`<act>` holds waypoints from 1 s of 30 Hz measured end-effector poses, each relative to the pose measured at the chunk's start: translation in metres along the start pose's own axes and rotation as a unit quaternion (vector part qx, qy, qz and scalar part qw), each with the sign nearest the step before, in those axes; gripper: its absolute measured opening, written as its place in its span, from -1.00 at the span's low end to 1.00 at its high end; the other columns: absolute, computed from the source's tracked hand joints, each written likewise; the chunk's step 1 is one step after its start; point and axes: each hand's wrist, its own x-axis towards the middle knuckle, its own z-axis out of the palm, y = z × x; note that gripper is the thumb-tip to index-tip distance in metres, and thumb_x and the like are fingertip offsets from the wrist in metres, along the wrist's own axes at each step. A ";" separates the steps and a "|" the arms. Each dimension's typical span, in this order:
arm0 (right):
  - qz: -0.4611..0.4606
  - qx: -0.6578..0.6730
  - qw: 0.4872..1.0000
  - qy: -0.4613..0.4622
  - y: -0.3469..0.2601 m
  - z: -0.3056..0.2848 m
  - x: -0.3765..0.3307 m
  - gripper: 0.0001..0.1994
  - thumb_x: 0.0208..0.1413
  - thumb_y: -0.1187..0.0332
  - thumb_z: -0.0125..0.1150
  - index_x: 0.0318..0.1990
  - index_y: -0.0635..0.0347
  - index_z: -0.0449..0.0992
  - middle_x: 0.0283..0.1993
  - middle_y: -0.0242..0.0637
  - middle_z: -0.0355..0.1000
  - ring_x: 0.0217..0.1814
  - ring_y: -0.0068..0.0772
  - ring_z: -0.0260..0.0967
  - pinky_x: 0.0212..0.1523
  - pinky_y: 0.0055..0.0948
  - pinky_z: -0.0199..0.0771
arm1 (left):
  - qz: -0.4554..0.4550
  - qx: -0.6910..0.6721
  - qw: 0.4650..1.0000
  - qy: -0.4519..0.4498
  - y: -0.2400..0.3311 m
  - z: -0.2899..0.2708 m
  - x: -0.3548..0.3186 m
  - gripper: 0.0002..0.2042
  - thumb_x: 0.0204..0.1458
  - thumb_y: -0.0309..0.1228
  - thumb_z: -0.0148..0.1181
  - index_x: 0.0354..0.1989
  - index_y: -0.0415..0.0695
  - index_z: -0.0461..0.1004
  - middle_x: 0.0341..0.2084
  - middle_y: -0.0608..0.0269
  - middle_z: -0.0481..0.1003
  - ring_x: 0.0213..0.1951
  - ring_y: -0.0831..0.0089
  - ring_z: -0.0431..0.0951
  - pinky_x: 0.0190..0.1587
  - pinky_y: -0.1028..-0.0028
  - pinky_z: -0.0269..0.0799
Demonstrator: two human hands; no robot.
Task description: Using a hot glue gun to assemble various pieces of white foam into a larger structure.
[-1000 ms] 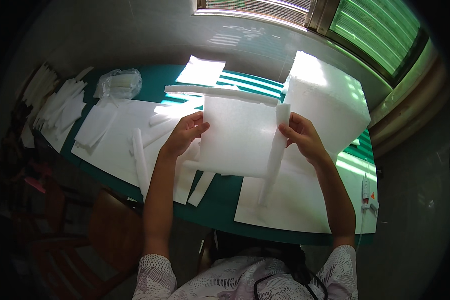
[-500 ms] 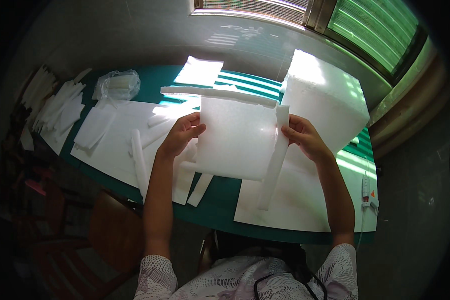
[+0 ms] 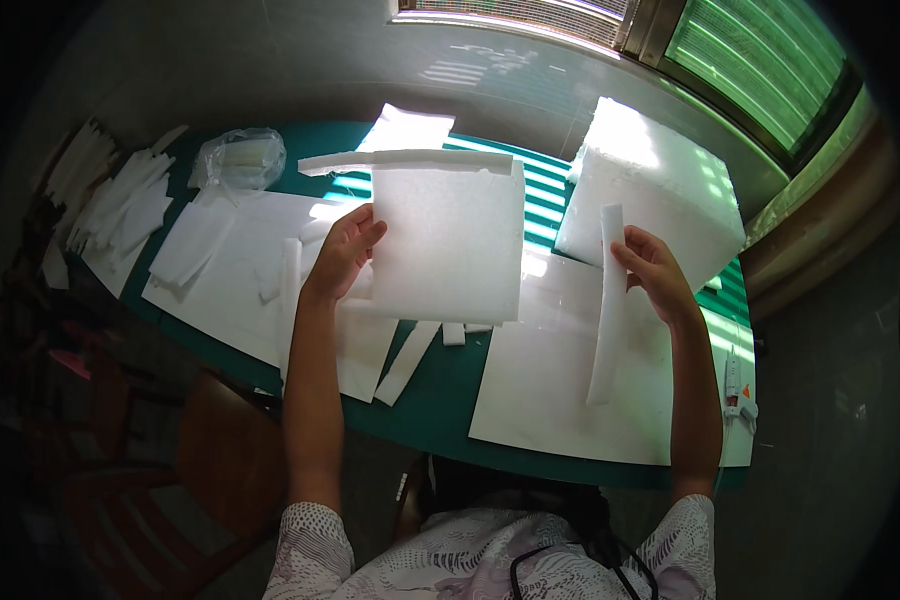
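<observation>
My left hand [image 3: 348,250] pinches the left edge of a square white foam sheet [image 3: 448,245], thumb in front and fingers behind. Along the sheet's top edge runs a white foam strip [image 3: 410,160], which juts out past its left side. Off to the right, my right hand [image 3: 652,268] grips a separate long foam strip [image 3: 607,310], held nearly upright. A gap lies between this strip and the sheet. Both pieces are raised above the table, with a large white board [image 3: 540,400] under the strip.
A big white foam block [image 3: 660,200] stands at the back right. Loose foam strips [image 3: 125,210] lie in piles at the far left, near a clear plastic bag [image 3: 238,160]. A white glue gun [image 3: 738,400] rests at the right edge of the green table [image 3: 410,425]. A wooden chair [image 3: 225,440] stands front left.
The upright strip has come away from the sheet's right edge, carried right by my right hand. My left hand has shifted the sheet left and slightly up.
</observation>
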 end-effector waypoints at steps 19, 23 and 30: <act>-0.098 -0.154 0.974 0.134 -0.033 0.090 0.071 -0.47 0.11 -0.04 0.27 -0.18 0.32 0.28 -0.47 -0.13 0.43 -0.63 -0.47 0.43 -0.67 -0.56 0.46 | 0.066 -0.191 0.967 0.158 -0.008 -0.018 0.012 -0.78 0.13 -0.37 0.22 -0.09 -0.10 0.39 -0.32 0.32 0.52 -0.30 0.53 0.55 -0.16 0.56 0.47; -0.161 -0.239 0.944 0.163 -0.018 0.109 0.077 -0.42 0.14 -0.20 0.15 -0.21 0.27 0.32 -0.50 -0.22 0.38 -0.51 -0.49 0.40 -0.48 -0.54 0.40 | 0.092 -0.176 0.960 0.198 -0.004 0.004 0.011 -0.72 0.15 -0.35 0.22 -0.03 -0.10 0.32 -0.24 0.26 0.50 -0.23 0.45 0.56 -0.09 0.44 0.48; -0.039 -0.110 0.992 0.044 -0.035 0.153 0.073 -0.40 0.10 -0.19 0.16 -0.49 0.31 0.52 -0.60 -0.23 0.45 -0.53 -0.41 0.43 -0.44 -0.40 0.41 | 0.148 -0.103 0.970 0.165 -0.003 0.028 0.005 -0.65 0.15 -0.30 0.24 0.01 -0.15 0.30 -0.19 0.21 0.50 -0.18 0.42 0.53 -0.07 0.36 0.48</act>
